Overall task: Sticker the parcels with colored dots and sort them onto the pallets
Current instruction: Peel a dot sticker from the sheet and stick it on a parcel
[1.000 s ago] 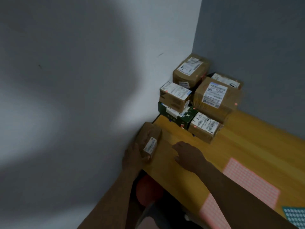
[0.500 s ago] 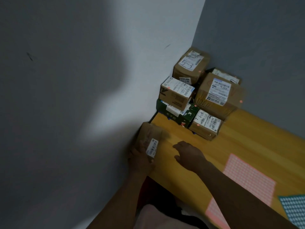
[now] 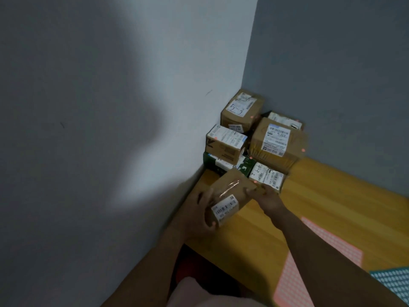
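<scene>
A small brown parcel (image 3: 232, 193) with a barcode label and a red dot near its lower corner is held tilted above the table's left end. My left hand (image 3: 199, 214) grips its near-left side. My right hand (image 3: 266, 197) holds its far-right end. Behind it, in the corner, a stack of parcels (image 3: 261, 138) sits on the wooden table (image 3: 321, 196); several carry small red dots. A sheet of red dot stickers (image 3: 309, 267) lies under my right forearm, and a blue dot sheet (image 3: 396, 282) lies at the right edge.
A white wall (image 3: 110, 129) runs close along the left, and a grey wall (image 3: 343, 74) stands behind the stack. The table's left edge is just beside the held parcel. Something red and dark lies below the table edge (image 3: 188, 269).
The parcel has come up off the table edge and moved right toward the stack. My right hand left the tabletop and took hold of the parcel's far end.
</scene>
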